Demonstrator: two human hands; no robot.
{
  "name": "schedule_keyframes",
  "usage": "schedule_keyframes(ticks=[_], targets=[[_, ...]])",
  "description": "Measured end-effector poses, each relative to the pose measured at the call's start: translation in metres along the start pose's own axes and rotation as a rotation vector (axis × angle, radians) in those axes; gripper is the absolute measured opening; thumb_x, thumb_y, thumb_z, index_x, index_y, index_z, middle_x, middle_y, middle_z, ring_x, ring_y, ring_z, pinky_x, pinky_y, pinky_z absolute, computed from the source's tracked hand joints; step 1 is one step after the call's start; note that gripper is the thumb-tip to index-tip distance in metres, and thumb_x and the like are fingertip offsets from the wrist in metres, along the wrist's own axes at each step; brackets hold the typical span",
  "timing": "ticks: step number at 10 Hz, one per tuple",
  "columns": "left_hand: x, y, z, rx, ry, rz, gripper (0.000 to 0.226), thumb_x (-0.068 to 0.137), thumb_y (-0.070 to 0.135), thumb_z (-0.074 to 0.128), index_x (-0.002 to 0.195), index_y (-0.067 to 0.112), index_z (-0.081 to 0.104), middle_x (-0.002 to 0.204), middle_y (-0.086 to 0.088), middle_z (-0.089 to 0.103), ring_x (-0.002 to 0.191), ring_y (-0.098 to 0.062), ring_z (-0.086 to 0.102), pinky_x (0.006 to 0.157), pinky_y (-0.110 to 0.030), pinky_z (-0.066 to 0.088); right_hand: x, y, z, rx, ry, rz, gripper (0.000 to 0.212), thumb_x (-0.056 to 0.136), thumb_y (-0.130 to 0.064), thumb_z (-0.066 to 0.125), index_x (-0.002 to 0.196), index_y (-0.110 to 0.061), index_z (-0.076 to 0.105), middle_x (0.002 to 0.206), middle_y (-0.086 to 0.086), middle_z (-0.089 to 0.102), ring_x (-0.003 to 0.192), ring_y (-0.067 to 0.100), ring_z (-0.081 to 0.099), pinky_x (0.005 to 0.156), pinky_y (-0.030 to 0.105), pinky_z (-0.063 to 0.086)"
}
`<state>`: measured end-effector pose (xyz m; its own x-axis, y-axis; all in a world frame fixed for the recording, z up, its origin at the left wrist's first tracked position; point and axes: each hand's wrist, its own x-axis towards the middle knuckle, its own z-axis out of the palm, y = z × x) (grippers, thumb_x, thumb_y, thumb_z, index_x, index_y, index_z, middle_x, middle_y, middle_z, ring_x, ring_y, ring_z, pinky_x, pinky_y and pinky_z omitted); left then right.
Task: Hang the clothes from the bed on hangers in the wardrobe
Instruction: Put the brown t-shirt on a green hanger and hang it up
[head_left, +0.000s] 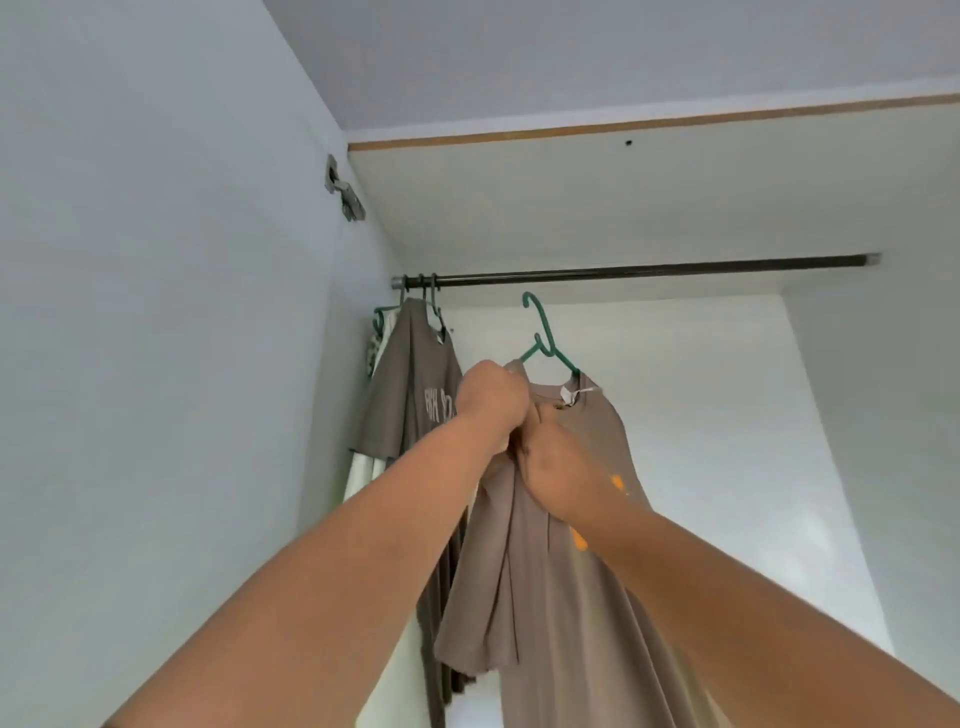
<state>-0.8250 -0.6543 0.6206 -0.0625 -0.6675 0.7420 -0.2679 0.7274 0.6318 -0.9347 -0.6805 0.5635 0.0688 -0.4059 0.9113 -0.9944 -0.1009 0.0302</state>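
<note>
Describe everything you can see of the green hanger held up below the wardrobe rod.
The green hanger looks like thin plastic, with an open curved hook on top and a small inner notch below the neck. Its hook sits just below the dark rod, not yet over it. A taupe T-shirt covers its arms, so only hook, neck and upper shoulders show. It tilts slightly. The left hand and right hand grip the shirt at the collar beneath it.
</note>
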Motion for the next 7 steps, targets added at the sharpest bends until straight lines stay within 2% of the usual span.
schedule_keyframes(ticks=[1, 2, 4, 5, 6, 7], targets=[[0.061, -0.014, 0.003, -0.019, 0.016, 0.030, 0.027, 0.101, 0.022, 0.040, 0.105, 0.000, 0.057, 0.113, -0.019, 0.062, 0.100, -0.033, 0.059, 0.084, -0.036, 0.049, 0.048, 0.006, 0.023, -0.033, 0.079, -0.047, 0.023, 0.093, -0.005, 0.039, 0.114, -0.011, 0.045, 0.104, 0.014, 0.051, 0.075, 0.028, 0.053, 0.060, 0.042, 0.047], [0.107, -0.026, 0.007, 0.073, 0.024, 0.081, 0.029, 0.101, 0.015, 0.037, 0.109, -0.004, 0.057, 0.108, -0.018, 0.061, 0.098, -0.033, 0.060, 0.078, -0.036, 0.049, 0.090, 0.013, 0.051, -0.074, 0.076, -0.066, 0.026, 0.093, -0.001, 0.038, 0.116, -0.007, 0.048, 0.105, 0.017, 0.052, 0.070, 0.031, 0.053, 0.059, 0.042, 0.044], [0.178, -0.046, 0.015, 0.120, 0.040, 0.125, 0.033, 0.098, 0.011, 0.042, 0.121, -0.008, 0.056, 0.125, -0.023, 0.060, 0.115, -0.037, 0.057, 0.093, -0.038, 0.048, 0.159, 0.027, 0.103, 0.006, 0.093, -0.086, 0.033, 0.094, -0.006, 0.035, 0.125, -0.009, 0.044, 0.112, 0.017, 0.050, 0.082, 0.038, 0.057, 0.066, 0.042, 0.046], [0.206, -0.049, 0.015, 0.252, 0.056, 0.170, 0.032, 0.098, 0.010, 0.042, 0.121, -0.006, 0.057, 0.118, -0.020, 0.062, 0.113, -0.035, 0.058, 0.093, -0.037, 0.046, 0.191, 0.031, 0.124, 0.084, 0.118, -0.074, 0.030, 0.094, -0.008, 0.037, 0.124, -0.011, 0.045, 0.112, 0.015, 0.050, 0.087, 0.035, 0.057, 0.071, 0.040, 0.048], [0.229, -0.050, 0.016, 0.416, 0.046, 0.173, 0.027, 0.097, 0.002, 0.039, 0.112, -0.003, 0.062, 0.102, -0.010, 0.061, 0.099, -0.026, 0.056, 0.083, -0.027, 0.043, 0.219, 0.038, 0.141, 0.118, 0.126, -0.067, 0.025, 0.095, -0.008, 0.038, 0.118, -0.009, 0.046, 0.107, 0.015, 0.049, 0.084, 0.031, 0.053, 0.069, 0.035, 0.039], [0.258, -0.056, 0.024, 0.450, 0.101, 0.179, 0.023, 0.097, 0.005, 0.041, 0.100, -0.005, 0.062, 0.106, -0.016, 0.058, 0.092, -0.025, 0.053, 0.083, -0.030, 0.044, 0.241, 0.047, 0.155, 0.106, 0.133, -0.077, 0.020, 0.096, -0.009, 0.036, 0.114, -0.009, 0.046, 0.102, 0.012, 0.047, 0.081, 0.029, 0.051, 0.067, 0.035, 0.036]])
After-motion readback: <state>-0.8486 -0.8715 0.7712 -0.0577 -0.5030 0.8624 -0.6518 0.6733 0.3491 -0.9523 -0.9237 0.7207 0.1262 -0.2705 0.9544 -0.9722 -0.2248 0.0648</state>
